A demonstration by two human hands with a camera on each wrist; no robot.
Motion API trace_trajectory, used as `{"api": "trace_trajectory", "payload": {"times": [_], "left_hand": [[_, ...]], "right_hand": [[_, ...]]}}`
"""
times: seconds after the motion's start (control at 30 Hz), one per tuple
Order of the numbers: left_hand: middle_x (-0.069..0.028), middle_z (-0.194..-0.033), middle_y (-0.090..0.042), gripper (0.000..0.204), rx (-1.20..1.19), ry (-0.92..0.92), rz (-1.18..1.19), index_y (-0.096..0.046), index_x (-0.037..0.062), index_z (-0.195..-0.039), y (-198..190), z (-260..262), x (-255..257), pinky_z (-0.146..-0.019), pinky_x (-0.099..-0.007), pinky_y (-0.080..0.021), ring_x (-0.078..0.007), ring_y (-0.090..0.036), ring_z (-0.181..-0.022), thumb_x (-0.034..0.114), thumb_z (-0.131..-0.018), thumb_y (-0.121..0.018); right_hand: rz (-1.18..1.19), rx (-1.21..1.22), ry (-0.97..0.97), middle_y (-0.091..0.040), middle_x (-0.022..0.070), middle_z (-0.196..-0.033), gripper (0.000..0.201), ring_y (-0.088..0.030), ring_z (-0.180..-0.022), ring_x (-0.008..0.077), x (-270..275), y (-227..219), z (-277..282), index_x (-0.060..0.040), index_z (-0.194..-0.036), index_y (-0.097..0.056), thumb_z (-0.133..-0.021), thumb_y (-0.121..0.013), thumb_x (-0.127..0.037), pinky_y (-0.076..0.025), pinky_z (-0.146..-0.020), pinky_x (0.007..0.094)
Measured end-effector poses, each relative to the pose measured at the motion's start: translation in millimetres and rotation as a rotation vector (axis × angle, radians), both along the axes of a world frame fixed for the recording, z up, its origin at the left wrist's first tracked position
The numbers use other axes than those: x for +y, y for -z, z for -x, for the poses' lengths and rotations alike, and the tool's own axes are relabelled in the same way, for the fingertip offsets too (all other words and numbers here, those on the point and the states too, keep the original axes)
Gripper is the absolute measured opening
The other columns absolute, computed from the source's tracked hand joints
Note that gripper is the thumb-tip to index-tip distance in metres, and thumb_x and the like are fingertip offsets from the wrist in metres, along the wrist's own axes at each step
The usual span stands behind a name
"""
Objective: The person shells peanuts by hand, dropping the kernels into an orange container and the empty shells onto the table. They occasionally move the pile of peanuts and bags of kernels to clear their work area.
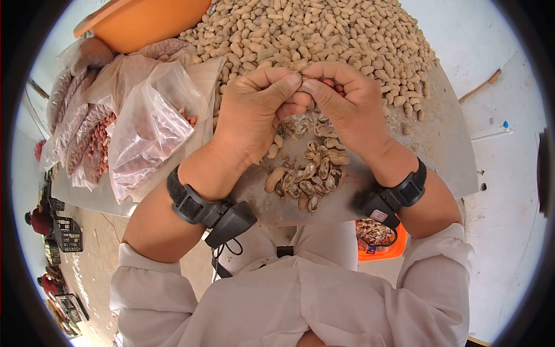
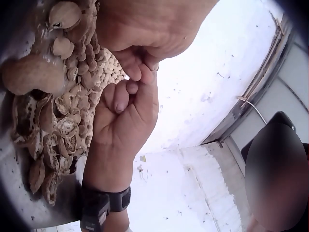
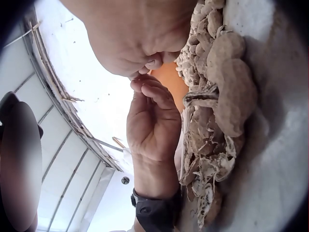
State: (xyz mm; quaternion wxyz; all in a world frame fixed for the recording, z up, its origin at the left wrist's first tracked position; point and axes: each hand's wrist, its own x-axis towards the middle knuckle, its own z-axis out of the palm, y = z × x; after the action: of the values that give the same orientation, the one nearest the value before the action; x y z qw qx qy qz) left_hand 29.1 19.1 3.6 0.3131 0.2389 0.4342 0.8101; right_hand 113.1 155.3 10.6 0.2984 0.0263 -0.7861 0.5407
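Above the table, my left hand [image 1: 254,110] and right hand [image 1: 350,110] meet at their thumbs and fingertips, pinching a peanut between them. Only a sliver of its brown shell shows; the fingers hide the rest. Reddish peanut kernels [image 1: 333,87] show in the curl of my right fingers. In the left wrist view the right hand [image 2: 125,116] has its fingers bent inward. The right wrist view shows the left hand [image 3: 154,123] with its fingertips against the other hand's. Beneath both hands lies a small pile of split peanut shells [image 1: 312,173].
A large heap of unshelled peanuts [image 1: 324,34] covers the table's far side. Plastic bags [image 1: 153,121] with reddish kernels sit at the left, below an orange basin [image 1: 141,26]. An orange container [image 1: 396,250] with shell pieces stands under the table's near edge.
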Motion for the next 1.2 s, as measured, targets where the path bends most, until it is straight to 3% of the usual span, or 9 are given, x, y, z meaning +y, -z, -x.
{"api": "trace_trajectory", "payload": {"times": [0.8, 1.2], "left_hand": [[-0.0100, -0.082, -0.064, 0.008, 0.080, -0.063, 0.042, -0.059, -0.0020, -0.091, -3, -11, 0, -0.063, -0.0221, -0.054, -0.0145, -0.063, -0.070, 0.002, -0.086, -0.055], [-0.0097, -0.084, -0.063, 0.009, -0.054, 0.002, -0.078, -0.058, -0.0019, -0.093, 2, -5, 1, -0.066, -0.0217, -0.055, -0.0143, -0.063, -0.071, 0.003, -0.087, -0.054]], "right_hand": [[-0.104, 0.018, 0.045, -0.058, 0.0021, -0.069, 0.010, -0.050, -0.061, 0.0063, -3, -4, -2, -0.0001, -0.089, -0.060, -0.081, -0.056, -0.006, -0.042, -0.055, 0.0210], [0.037, 0.059, 0.018, -0.060, 0.0001, -0.076, 0.016, -0.052, -0.068, 0.0043, -2, 4, 2, -0.0006, -0.096, -0.062, -0.082, -0.060, -0.009, -0.043, -0.060, 0.0185]]}}
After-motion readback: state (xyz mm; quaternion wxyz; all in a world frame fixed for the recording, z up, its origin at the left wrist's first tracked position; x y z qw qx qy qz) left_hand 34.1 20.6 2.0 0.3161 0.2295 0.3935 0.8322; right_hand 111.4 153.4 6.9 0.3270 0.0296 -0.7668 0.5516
